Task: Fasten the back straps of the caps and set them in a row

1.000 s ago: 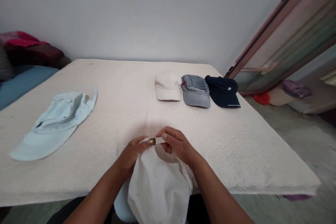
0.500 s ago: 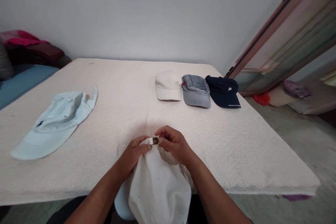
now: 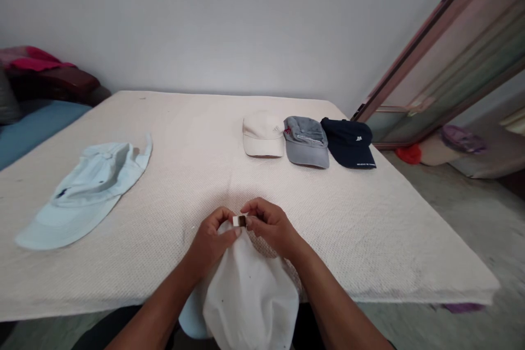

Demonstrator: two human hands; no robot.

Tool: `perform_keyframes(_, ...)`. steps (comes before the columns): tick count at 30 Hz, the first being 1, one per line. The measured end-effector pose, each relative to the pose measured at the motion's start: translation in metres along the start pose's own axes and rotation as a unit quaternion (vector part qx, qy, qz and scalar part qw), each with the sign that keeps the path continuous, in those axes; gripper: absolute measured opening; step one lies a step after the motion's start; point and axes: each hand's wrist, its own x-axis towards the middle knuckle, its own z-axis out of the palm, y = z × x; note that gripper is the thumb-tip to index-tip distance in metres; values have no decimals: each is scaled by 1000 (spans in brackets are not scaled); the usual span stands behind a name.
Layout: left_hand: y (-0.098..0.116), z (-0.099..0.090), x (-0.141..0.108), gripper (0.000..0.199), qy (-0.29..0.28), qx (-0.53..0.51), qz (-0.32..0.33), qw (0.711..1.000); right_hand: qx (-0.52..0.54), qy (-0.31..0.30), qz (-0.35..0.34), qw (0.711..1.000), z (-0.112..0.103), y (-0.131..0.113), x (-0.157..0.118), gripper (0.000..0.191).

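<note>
A white cap [image 3: 254,301] hangs at the table's near edge, its back strap toward the table and its brim low on the left. A small brown metal-looking buckle [image 3: 241,221] sits on the strap between my hands. My left hand [image 3: 215,232] grips the strap and the cap's edge just left of the buckle, thumb in front. On the other side, my right hand [image 3: 268,224] pinches the strap end close to the buckle with thumb and forefinger. What lies between those right fingertips is mostly hidden.
A pale blue cap [image 3: 90,191] with its strap undone lies at the left of the cloth-covered table [image 3: 197,136]. Farther back on the right, a cream cap [image 3: 263,135], a grey cap [image 3: 307,142] and a navy cap [image 3: 349,144] sit in a row.
My left fingers have shifted slightly and bent more at the strap beside the buckle. The right hand and the other caps are almost unchanged.
</note>
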Motion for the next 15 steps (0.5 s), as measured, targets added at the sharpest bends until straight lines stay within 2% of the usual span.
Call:
perform_keyframes(4,-2,0,0,18,-29,-41,-26,998,44,-28,23,998,-3,-4,0,14)
perform_keyframes(10,-7,-1,-1,18,-9,-59,-34,998,124,-49,126,983,-16,-7,-5,15)
perform_keyframes(13,-7,-2,-1,18,-11,-49,-23,998,166,-34,123,978,-17,-5,-6,11)
perform_keyframes(15,-7,-2,-1,18,-19,-35,-15,999,146,-19,110,983,-16,-5,-6,10)
